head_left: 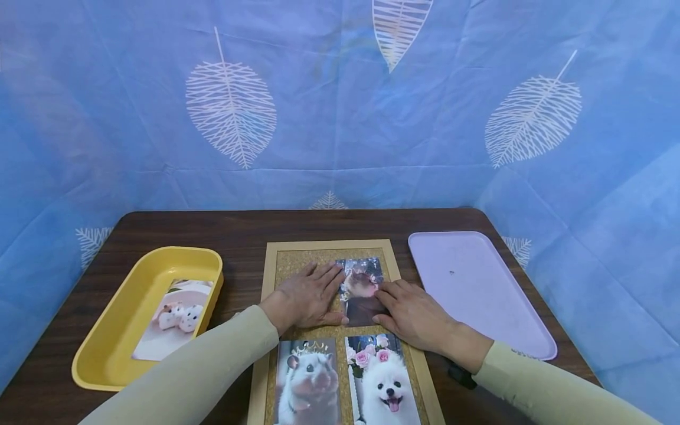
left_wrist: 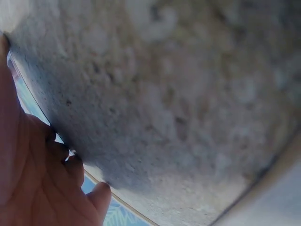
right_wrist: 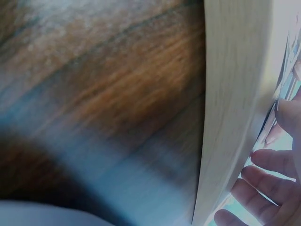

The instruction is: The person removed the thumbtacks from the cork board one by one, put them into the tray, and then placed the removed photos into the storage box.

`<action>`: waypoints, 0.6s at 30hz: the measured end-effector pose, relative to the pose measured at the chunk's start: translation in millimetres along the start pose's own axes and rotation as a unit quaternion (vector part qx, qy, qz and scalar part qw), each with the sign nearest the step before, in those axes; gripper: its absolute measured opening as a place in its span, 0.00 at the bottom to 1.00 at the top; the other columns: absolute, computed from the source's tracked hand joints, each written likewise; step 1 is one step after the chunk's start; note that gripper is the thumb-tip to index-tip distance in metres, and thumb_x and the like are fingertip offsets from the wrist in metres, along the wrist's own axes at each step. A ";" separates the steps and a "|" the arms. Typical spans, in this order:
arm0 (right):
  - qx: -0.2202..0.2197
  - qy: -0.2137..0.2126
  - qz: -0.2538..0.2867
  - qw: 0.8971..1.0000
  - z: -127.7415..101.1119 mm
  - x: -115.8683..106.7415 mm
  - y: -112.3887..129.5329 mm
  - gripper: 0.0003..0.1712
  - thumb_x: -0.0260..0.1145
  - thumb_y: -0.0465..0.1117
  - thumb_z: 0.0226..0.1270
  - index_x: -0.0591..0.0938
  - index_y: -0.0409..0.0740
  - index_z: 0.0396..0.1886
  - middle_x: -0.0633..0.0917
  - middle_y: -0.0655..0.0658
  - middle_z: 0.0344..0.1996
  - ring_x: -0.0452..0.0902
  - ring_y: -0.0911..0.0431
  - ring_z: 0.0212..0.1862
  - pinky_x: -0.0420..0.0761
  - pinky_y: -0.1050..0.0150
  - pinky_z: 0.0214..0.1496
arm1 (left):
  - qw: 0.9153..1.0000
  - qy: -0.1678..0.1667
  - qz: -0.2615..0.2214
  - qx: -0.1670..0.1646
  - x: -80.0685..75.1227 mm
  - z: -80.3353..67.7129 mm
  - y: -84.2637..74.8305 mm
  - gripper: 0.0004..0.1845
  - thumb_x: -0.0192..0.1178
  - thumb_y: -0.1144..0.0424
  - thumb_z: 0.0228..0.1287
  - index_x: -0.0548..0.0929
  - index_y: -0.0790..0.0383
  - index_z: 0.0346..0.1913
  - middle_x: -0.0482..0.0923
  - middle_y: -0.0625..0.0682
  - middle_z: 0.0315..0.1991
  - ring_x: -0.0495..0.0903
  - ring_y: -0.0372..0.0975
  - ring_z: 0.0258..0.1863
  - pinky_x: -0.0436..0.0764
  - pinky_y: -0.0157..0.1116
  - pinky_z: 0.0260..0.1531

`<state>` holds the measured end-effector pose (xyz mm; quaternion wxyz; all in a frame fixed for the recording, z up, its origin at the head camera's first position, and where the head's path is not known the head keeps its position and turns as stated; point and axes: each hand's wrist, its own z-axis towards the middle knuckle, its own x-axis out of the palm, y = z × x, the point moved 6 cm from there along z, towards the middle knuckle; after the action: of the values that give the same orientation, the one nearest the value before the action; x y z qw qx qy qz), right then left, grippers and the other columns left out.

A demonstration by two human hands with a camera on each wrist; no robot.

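Note:
A photo card [head_left: 362,311] with a dark, glossy picture lies on the upper right of a wood-framed cork board [head_left: 297,255]. Along its left edge rests my left hand [head_left: 310,296], flat with fingers extended and the thumb near the lower corner. My right hand [head_left: 417,313] touches the card's right edge with its fingertips, lying across the wooden frame. Below are two more cards on the cork: a white hamster with a crown [head_left: 310,381] and a white dog with pink roses [head_left: 388,386]. In the right wrist view, extended fingers [right_wrist: 268,181] reach over the frame's edge.
To the left stands a yellow tray [head_left: 98,336] holding a photo card of two hamsters [head_left: 177,319]. A flat lilac tray [head_left: 467,277] lies on the right of the dark wooden table [head_left: 239,227]. Behind hangs a blue leaf-patterned cloth [head_left: 334,118].

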<state>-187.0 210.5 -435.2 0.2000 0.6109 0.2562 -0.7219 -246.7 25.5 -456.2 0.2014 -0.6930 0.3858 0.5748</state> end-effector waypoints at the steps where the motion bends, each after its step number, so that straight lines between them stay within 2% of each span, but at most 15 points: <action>1: 0.001 0.002 0.001 1.000 0.0 0.5 0.0 0.29 0.66 0.55 0.78 0.84 0.36 0.63 0.85 0.38 0.59 0.81 0.44 0.60 0.82 0.47 0.63 | 1.000 0.004 -0.008 -0.003 0.5 -0.1 0.2 0.53 0.29 0.21 0.73 0.46 0.55 0.87 0.44 0.52 0.87 0.46 0.44 0.86 0.54 0.50 0.84; 8: 0.006 0.008 0.003 1.000 0.0 1.6 0.0 0.30 0.66 0.56 0.78 0.83 0.36 0.64 0.84 0.37 0.60 0.81 0.44 0.61 0.82 0.46 0.65 | 0.997 0.010 -0.067 -0.022 0.8 -0.9 0.4 0.55 0.32 0.19 0.72 0.45 0.57 0.87 0.41 0.54 0.88 0.43 0.46 0.87 0.50 0.53 0.84; 18: -0.004 0.005 0.002 1.000 0.9 -0.9 -1.6 0.30 0.66 0.57 0.77 0.84 0.37 0.63 0.85 0.40 0.59 0.81 0.46 0.59 0.83 0.46 0.61 | 0.998 0.009 -0.061 -0.031 0.2 -0.7 0.0 0.57 0.32 0.18 0.70 0.45 0.56 0.87 0.41 0.53 0.88 0.44 0.46 0.87 0.52 0.53 0.84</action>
<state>-188.5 211.1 -434.0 0.2027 0.6141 0.2583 -0.7177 -246.3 24.9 -456.1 0.2111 -0.7266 0.3263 0.5666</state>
